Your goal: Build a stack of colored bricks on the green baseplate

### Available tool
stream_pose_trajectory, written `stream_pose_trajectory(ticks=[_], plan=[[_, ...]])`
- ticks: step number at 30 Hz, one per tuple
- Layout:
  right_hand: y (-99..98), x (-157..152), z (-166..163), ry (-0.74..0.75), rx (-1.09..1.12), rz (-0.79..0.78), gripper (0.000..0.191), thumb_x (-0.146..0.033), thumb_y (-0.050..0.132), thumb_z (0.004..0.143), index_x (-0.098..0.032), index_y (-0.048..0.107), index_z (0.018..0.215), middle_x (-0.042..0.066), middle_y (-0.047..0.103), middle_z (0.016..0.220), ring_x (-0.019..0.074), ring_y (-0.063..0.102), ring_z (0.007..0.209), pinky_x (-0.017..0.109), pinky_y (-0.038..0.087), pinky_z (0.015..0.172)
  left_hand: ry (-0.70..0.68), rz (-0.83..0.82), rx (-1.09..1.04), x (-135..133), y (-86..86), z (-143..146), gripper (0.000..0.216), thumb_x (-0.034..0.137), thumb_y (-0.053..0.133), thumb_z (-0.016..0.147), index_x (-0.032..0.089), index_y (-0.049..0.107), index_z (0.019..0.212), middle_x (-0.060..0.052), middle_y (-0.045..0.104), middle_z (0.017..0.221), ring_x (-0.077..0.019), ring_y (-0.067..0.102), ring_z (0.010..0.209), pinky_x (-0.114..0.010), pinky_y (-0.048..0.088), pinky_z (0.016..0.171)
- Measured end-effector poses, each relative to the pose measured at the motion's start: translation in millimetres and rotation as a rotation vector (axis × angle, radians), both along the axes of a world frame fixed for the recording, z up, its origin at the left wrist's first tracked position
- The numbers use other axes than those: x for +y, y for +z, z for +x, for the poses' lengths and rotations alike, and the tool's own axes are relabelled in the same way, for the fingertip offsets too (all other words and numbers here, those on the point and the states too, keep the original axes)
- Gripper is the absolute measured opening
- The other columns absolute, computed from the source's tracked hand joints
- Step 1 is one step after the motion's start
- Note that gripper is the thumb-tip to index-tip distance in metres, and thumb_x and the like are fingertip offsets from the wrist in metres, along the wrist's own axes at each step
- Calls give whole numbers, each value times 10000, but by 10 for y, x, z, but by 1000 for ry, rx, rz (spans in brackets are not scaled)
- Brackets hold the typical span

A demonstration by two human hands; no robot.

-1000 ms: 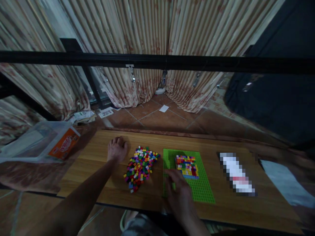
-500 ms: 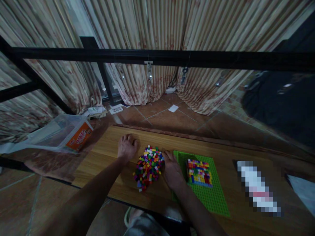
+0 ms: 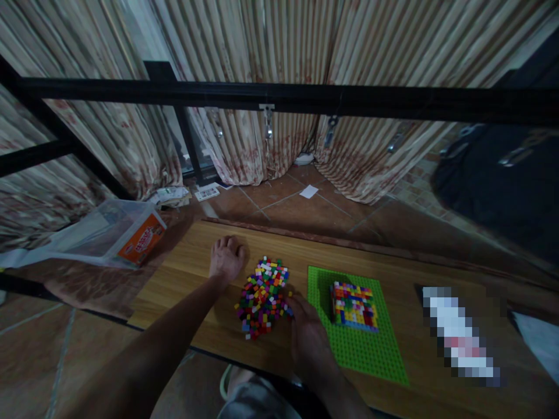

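A loose pile of small coloured toy bricks (image 3: 264, 297) is heaped on the wooden table (image 3: 174, 273). Just left of the pile's far end, my left hand (image 3: 227, 259) rests on the wood with its fingers curled in, apart from the bricks. My right hand (image 3: 310, 331) is at the pile's right edge, its fingertips drawn together among the outermost bricks; what they hold, if anything, is hidden. Beyond that hand, a green studded baseplate (image 3: 371, 358) lies flat. On it stands a square block built of many-coloured bricks (image 3: 354, 306), several layers high.
A clear plastic tub with an orange label (image 3: 142, 240) lies at the left, beside the table. A blurred-out pale item (image 3: 458, 331) and a white sheet (image 3: 539, 337) are at the right. A black metal rail (image 3: 297, 99) crosses in front of striped curtains (image 3: 283, 46).
My right hand has moved nearer to me along the pile's right edge, and its fingers have shifted down. My left hand stays in place. The view has tilted slightly.
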State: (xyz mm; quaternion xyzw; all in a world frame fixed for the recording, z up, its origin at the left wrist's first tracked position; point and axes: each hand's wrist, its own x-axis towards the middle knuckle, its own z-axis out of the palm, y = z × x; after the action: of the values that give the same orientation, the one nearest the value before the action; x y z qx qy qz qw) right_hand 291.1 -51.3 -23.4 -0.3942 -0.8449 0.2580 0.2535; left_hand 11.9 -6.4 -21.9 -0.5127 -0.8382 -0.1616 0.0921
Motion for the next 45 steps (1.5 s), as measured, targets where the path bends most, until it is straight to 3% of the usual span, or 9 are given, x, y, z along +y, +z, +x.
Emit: stream_pose_trajectory(ticks=[4, 7, 15, 20, 26, 29, 33, 37, 45], plan=[[211, 148, -128, -96, 5, -15, 332, -144, 414, 913, -177, 660, 1135, 111, 663, 1153, 238, 606, 1084, 385, 479, 970, 2, -6, -8, 6, -9, -4, 377, 362, 450, 891, 144, 581, 1170, -134, 616, 1184, -302, 523, 1094, -432, 406, 952], [291, 318, -314, -101, -19, -24, 271, -180, 470, 913, -208, 673, 1090, 81, 665, 1082, 229, 610, 1021, 362, 482, 924, 3, -14, -5, 3, -6, 0, 386, 362, 445, 894, 141, 580, 1180, -131, 618, 1180, -306, 521, 1100, -428, 407, 949], [246, 477, -543, -78, -92, -69, 191, -168, 529, 888, -215, 697, 967, 73, 640, 1016, 213, 610, 948, 318, 468, 864, 5, -6, -8, -3, -18, 3, 389, 379, 437, 903, 148, 581, 1182, -132, 615, 1191, -310, 525, 1101, -427, 408, 945], [245, 394, -388, -120, 165, -175, 178, -208, 547, 878, -224, 698, 972, 55, 664, 983, 205, 626, 928, 317, 473, 842, -2, 7, -2, -6, -13, 3, 373, 379, 439, 898, 150, 592, 1149, -130, 621, 1170, -308, 531, 1078, -430, 410, 940], [330, 155, -111, -190, 620, -593, 213, -361, 596, 864, -220, 681, 999, 39, 720, 952, 189, 664, 861, 311, 519, 778, -15, 27, -28, 6, 8, -3, 366, 364, 442, 886, 149, 590, 1144, -144, 614, 1175, -307, 524, 1086, -449, 403, 952], [379, 52, 40, -260, 737, -663, 260, -389, 645, 826, -220, 687, 1019, 36, 733, 928, 189, 675, 850, 310, 537, 762, -20, 24, -31, 13, 1, -19, 390, 373, 432, 886, 146, 585, 1164, -148, 606, 1195, -313, 516, 1097, -453, 401, 956], [359, -73, 285, -357, 693, -586, 297, -400, 652, 822, -216, 701, 1050, 57, 746, 948, 209, 691, 859, 323, 553, 742, -26, 8, -16, 22, -3, -45, 405, 386, 416, 883, 143, 590, 1157, -149, 600, 1211, -312, 515, 1103, -447, 397, 971], [271, -139, 577, -456, 551, -446, 294, -412, 602, 862, -220, 705, 1059, 86, 730, 1074, 239, 684, 974, 369, 557, 819, -21, -3, -21, 27, 19, -53, 415, 402, 412, 876, 160, 587, 1164, -142, 595, 1224, -314, 512, 1116, -456, 394, 976], [309, 126, 1042, -568, 341, -72, 271, -407, 542, 911, -241, 714, 1038, 81, 667, 1080, 219, 634, 981, 390, 525, 854, -9, -30, -20, 45, 45, -48, 460, 424, 397, 872, 134, 589, 1173, -156, 596, 1223, -328, 515, 1126, -455, 402, 990]])
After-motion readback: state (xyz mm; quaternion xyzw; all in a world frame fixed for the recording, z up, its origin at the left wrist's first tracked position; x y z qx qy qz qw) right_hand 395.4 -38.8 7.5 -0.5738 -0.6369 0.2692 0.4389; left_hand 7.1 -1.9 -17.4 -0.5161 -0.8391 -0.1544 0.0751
